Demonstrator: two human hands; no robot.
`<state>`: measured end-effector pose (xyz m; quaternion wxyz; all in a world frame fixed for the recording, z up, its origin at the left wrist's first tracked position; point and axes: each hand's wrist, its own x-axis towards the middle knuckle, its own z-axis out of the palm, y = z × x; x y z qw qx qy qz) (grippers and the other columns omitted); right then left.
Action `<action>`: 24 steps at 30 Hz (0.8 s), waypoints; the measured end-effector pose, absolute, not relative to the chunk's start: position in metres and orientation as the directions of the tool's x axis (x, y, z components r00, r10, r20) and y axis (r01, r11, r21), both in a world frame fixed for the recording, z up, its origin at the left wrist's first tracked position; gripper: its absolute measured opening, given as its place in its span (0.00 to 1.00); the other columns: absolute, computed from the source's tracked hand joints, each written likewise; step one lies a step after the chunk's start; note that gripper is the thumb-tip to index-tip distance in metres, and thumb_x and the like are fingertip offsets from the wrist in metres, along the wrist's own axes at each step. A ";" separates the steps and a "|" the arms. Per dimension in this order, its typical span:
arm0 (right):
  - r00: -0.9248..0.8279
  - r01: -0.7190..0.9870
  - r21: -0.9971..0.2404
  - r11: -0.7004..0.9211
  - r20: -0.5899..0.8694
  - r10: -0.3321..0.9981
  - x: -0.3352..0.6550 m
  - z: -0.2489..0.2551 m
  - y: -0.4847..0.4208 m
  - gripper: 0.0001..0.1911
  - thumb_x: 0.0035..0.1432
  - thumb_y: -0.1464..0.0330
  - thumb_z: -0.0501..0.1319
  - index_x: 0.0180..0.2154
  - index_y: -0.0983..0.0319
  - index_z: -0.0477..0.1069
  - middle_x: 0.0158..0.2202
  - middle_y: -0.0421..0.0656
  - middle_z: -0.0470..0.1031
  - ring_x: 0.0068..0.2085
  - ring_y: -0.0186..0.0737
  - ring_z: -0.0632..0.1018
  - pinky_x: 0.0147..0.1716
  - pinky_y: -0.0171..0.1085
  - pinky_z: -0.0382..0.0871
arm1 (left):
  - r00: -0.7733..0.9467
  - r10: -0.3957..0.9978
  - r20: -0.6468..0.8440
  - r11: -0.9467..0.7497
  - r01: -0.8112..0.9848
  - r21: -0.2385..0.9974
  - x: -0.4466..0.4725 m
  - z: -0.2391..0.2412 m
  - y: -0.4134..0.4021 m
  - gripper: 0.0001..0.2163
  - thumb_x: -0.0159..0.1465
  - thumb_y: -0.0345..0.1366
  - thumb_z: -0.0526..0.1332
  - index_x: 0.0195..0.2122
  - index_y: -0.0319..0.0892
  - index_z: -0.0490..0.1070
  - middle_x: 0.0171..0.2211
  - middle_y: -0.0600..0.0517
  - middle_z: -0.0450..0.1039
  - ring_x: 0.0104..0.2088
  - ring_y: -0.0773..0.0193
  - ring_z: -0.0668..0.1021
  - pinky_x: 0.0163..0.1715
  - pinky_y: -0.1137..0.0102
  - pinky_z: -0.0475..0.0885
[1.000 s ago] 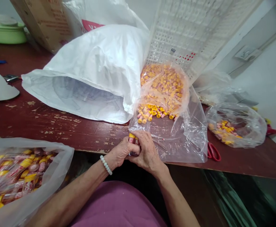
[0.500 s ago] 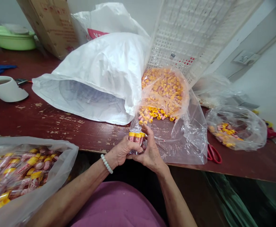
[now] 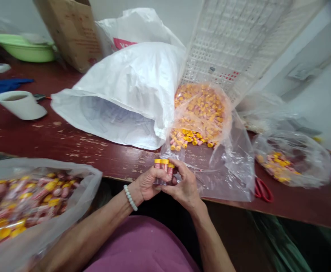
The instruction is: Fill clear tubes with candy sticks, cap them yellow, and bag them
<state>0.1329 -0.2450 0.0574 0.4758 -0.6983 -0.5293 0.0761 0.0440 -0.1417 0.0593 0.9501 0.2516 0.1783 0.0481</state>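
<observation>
My left hand point(image 3: 150, 182) is closed around several small clear tubes point(image 3: 162, 166) with yellow caps and red-and-white printed insides, held upright at the table's front edge. Facing it, my right hand point(image 3: 183, 184) has its thumb and fingers curved round the right side of the bunch, touching the rightmost tube. Part of the tubes is hidden behind the fingers. Just beyond, a clear plastic bag point(image 3: 210, 107) holds many yellow caps with pink-and-white pieces, some spilling from its mouth. At the lower left, a large translucent bag point(image 3: 93, 177) is filled with capped tubes.
A white woven sack point(image 3: 131, 75) lies open with clear tubes inside. A white plastic crate point(image 3: 224, 49) leans behind. Red scissors point(image 3: 264, 190) and a smaller bag of caps point(image 3: 309, 158) are at right. A white cup point(image 3: 20, 107), green basin point(image 3: 35, 52) and carton point(image 3: 71, 34) stand left.
The raised fingers of my right hand have come down against the tubes. The rightmost tube now sits slightly lower than the others. The view has shifted a little to the left.
</observation>
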 end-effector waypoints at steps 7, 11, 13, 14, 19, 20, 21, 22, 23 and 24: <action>0.344 0.624 -0.781 0.000 0.275 0.898 0.122 0.046 -0.234 0.44 0.42 0.58 0.71 0.58 0.57 0.56 0.53 0.48 0.68 0.51 0.50 0.73 0.51 0.49 0.68 | 0.908 0.180 -0.378 0.846 0.053 0.531 0.017 0.064 -0.128 0.08 0.37 0.25 0.60 0.22 0.35 0.72 0.19 0.50 0.74 0.21 0.66 0.75 0.25 0.73 0.69; 0.297 0.635 -0.771 0.047 0.300 0.907 0.104 0.055 -0.216 0.42 0.37 0.58 0.73 0.54 0.57 0.62 0.47 0.48 0.73 0.45 0.52 0.76 0.45 0.49 0.72 | 0.868 0.293 -0.402 0.829 -0.022 0.558 -0.008 0.072 -0.126 0.09 0.36 0.25 0.59 0.21 0.35 0.73 0.20 0.49 0.74 0.22 0.68 0.74 0.23 0.75 0.68; 0.254 0.589 -0.801 0.106 0.309 0.917 0.090 0.063 -0.209 0.39 0.40 0.59 0.72 0.54 0.56 0.61 0.47 0.48 0.73 0.45 0.51 0.76 0.45 0.48 0.72 | 0.848 0.361 -0.389 0.799 -0.067 0.597 -0.023 0.082 -0.129 0.08 0.37 0.25 0.59 0.21 0.36 0.73 0.19 0.49 0.73 0.22 0.68 0.73 0.23 0.75 0.68; 0.222 0.568 -0.810 0.145 0.320 0.921 0.083 0.067 -0.206 0.39 0.41 0.60 0.71 0.55 0.55 0.61 0.50 0.48 0.71 0.48 0.51 0.75 0.47 0.48 0.71 | 0.834 0.402 -0.378 0.772 -0.087 0.630 -0.032 0.088 -0.129 0.08 0.38 0.25 0.59 0.21 0.37 0.73 0.19 0.50 0.73 0.22 0.67 0.73 0.24 0.74 0.69; 0.175 0.434 -0.880 0.194 0.294 0.940 0.071 0.069 -0.204 0.50 0.42 0.60 0.71 0.63 0.52 0.47 0.65 0.48 0.50 0.61 0.53 0.63 0.55 0.52 0.65 | 0.612 0.750 -0.249 0.431 -0.168 0.887 -0.103 0.121 -0.108 0.09 0.41 0.24 0.65 0.26 0.37 0.74 0.27 0.50 0.75 0.28 0.63 0.77 0.35 0.65 0.74; 0.219 0.370 -0.917 0.146 0.239 0.946 0.075 0.066 -0.206 0.50 0.44 0.60 0.70 0.63 0.51 0.45 0.64 0.49 0.51 0.59 0.51 0.65 0.53 0.50 0.67 | 0.516 0.828 -0.220 0.347 -0.163 0.924 -0.121 0.125 -0.098 0.07 0.42 0.25 0.66 0.24 0.37 0.74 0.27 0.50 0.74 0.29 0.62 0.77 0.35 0.66 0.74; 0.264 0.298 -0.950 0.089 0.172 0.949 0.080 0.063 -0.208 0.46 0.47 0.59 0.68 0.62 0.51 0.46 0.62 0.49 0.56 0.56 0.49 0.68 0.51 0.48 0.70 | 0.426 0.880 -0.212 0.298 -0.145 0.944 -0.140 0.126 -0.086 0.06 0.44 0.26 0.66 0.24 0.37 0.73 0.29 0.50 0.74 0.30 0.62 0.78 0.35 0.67 0.74; 0.301 0.233 -0.972 0.035 0.107 0.948 0.086 0.058 -0.210 0.41 0.50 0.59 0.67 0.61 0.51 0.50 0.59 0.49 0.61 0.53 0.47 0.71 0.48 0.46 0.72 | 0.371 0.901 -0.227 0.287 -0.118 0.951 -0.157 0.126 -0.074 0.06 0.44 0.27 0.67 0.25 0.36 0.73 0.29 0.50 0.74 0.29 0.62 0.77 0.32 0.67 0.74; 0.326 0.184 -0.983 -0.009 0.052 0.944 0.091 0.054 -0.212 0.35 0.52 0.59 0.65 0.59 0.52 0.55 0.54 0.48 0.66 0.50 0.45 0.74 0.46 0.45 0.73 | 0.291 0.930 -0.223 0.268 -0.125 0.955 -0.173 0.123 -0.063 0.08 0.45 0.27 0.66 0.28 0.37 0.73 0.30 0.50 0.74 0.30 0.62 0.77 0.32 0.67 0.74; 0.338 0.152 -0.988 -0.041 0.013 0.941 0.095 0.050 -0.214 0.31 0.53 0.58 0.64 0.56 0.53 0.59 0.50 0.47 0.70 0.47 0.44 0.75 0.44 0.43 0.74 | 0.234 0.942 -0.240 0.272 -0.112 0.956 -0.187 0.119 -0.053 0.10 0.45 0.28 0.66 0.30 0.37 0.73 0.30 0.50 0.74 0.29 0.62 0.77 0.29 0.68 0.73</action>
